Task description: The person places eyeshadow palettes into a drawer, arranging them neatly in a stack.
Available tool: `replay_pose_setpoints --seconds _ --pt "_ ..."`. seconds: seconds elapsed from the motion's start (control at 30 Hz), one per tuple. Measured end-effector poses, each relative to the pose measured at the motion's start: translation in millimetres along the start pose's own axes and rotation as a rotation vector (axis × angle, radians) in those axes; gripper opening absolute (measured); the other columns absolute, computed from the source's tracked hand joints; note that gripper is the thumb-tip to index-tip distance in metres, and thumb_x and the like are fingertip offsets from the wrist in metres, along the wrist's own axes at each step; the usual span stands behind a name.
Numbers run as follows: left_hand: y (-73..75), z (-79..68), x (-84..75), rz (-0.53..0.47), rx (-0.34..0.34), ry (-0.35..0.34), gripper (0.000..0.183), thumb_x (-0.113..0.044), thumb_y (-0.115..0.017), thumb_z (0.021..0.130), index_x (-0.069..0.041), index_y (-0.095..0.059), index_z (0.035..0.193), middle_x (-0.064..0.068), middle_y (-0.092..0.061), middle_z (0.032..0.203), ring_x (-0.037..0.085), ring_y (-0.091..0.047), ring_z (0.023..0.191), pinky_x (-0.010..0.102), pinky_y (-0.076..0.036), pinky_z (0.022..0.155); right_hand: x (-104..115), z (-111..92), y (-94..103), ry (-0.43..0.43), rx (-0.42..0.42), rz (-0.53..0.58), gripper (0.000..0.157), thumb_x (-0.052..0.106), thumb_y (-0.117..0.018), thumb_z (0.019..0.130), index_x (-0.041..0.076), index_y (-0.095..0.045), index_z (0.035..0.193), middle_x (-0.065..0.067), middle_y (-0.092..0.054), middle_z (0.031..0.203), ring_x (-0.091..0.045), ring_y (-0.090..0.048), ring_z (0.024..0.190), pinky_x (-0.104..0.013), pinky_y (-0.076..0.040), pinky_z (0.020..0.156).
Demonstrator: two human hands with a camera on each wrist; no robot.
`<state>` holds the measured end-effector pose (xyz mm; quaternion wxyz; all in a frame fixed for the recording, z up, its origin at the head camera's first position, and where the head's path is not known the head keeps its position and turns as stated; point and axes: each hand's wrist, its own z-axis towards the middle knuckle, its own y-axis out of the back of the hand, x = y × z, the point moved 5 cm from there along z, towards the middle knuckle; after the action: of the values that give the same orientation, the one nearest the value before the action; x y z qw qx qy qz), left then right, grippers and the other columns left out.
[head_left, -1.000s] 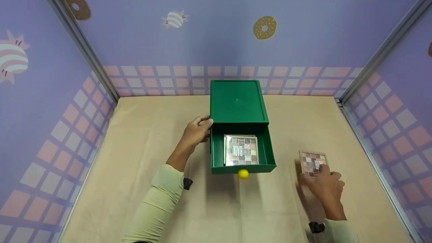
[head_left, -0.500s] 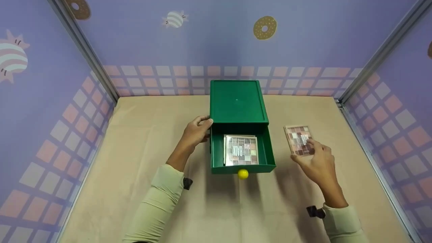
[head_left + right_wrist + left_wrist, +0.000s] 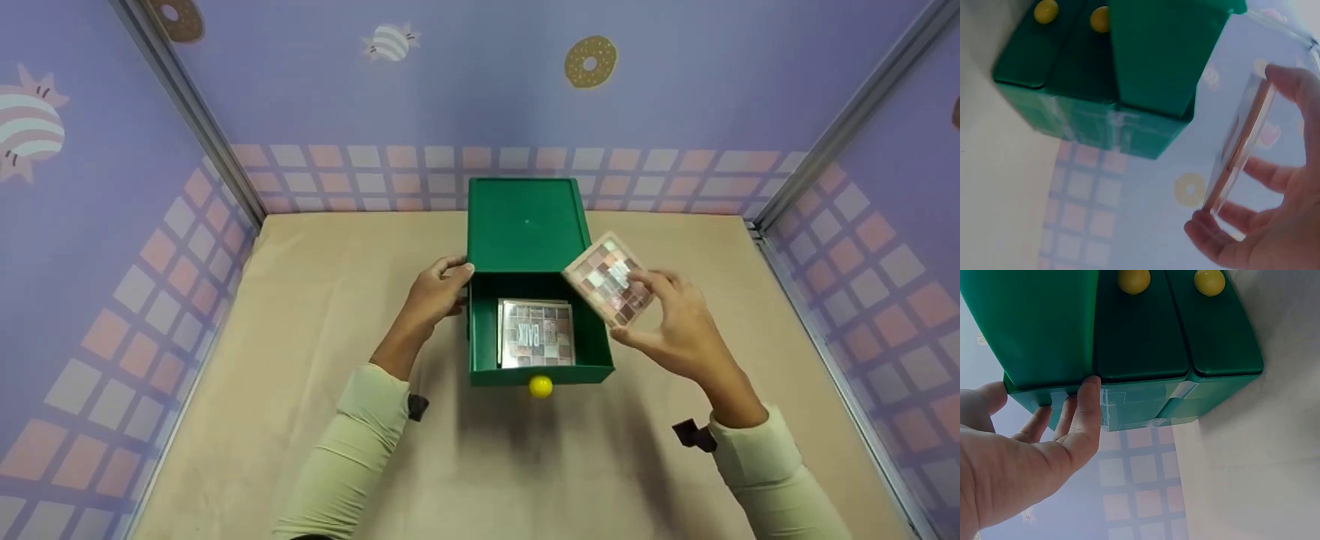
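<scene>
A green drawer cabinet (image 3: 525, 225) stands mid-table with its top drawer (image 3: 592, 341) pulled out. Inside that drawer lies an eyeshadow palette (image 3: 536, 334) with a shiny clear cover, on top of another whose edge peeks out behind. My left hand (image 3: 435, 292) rests against the cabinet's left side; in the left wrist view its fingers (image 3: 1088, 408) lie along the side wall and the thumb is at the top edge. My right hand (image 3: 675, 322) holds a second eyeshadow palette (image 3: 604, 277) by its edges, between thumb and fingers, tilted over the drawer's right wall.
Yellow round knobs (image 3: 1210, 282) stick out of the drawer fronts, with two shut drawers below the pulled-out one. A beige cloth (image 3: 315, 315) covers the table. Patterned walls (image 3: 315, 75) enclose the back and both sides.
My right hand has lifted the palette from the right side of the table and carried it up and left to the drawer, turning it on the way. The left hand has stayed in place.
</scene>
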<state>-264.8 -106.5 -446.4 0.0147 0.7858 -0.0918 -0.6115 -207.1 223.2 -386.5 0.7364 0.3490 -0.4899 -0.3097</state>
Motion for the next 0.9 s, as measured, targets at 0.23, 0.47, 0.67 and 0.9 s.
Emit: replay_pose_setpoints --seconds 0.23,0.47,0.67,0.9 --pt "0.0 1.3 0.0 -0.013 -0.004 0.003 0.045 -0.046 -0.053 0.095 -0.026 -0.051 0.136 0.006 -0.060 0.126 0.025 -0.067 0.099 0.043 -0.053 0.091 20 5 -11.3 0.076 0.153 -0.023 0.075 0.037 -0.084 0.067 0.019 -0.053 0.133 -0.014 -0.041 0.143 -0.038 -0.039 0.125 -0.064 -0.039 0.096" --pt "-0.1 2.1 0.0 -0.026 0.021 0.009 0.046 -0.045 -0.053 0.096 -0.025 -0.049 0.137 0.008 -0.059 0.128 0.028 -0.067 0.103 0.046 -0.050 0.095 36 16 -23.6 0.222 0.309 -0.060 0.073 0.041 -0.081 0.068 0.023 -0.055 0.134 -0.008 -0.041 0.145 -0.032 -0.039 0.130 -0.060 -0.039 0.101" --pt "-1.7 1.5 1.2 0.002 0.003 -0.004 0.045 -0.045 -0.052 0.096 -0.024 -0.050 0.136 0.007 -0.061 0.124 0.030 -0.067 0.103 0.041 -0.054 0.088 50 27 -30.6 0.269 0.447 -0.055 0.063 0.038 -0.079 0.070 0.029 -0.057 0.128 -0.004 -0.038 0.149 -0.028 -0.036 0.133 -0.059 -0.039 0.103" --pt "-1.5 1.2 -0.4 0.000 -0.009 -0.012 0.044 -0.044 -0.052 0.096 -0.024 -0.051 0.135 0.008 -0.061 0.123 0.029 -0.067 0.101 0.043 -0.053 0.089 56 33 -42.2 0.314 0.514 -0.057 0.062 0.039 -0.079 0.070 0.027 -0.060 0.128 -0.005 -0.036 0.150 -0.027 -0.030 0.135 -0.056 -0.042 0.102"
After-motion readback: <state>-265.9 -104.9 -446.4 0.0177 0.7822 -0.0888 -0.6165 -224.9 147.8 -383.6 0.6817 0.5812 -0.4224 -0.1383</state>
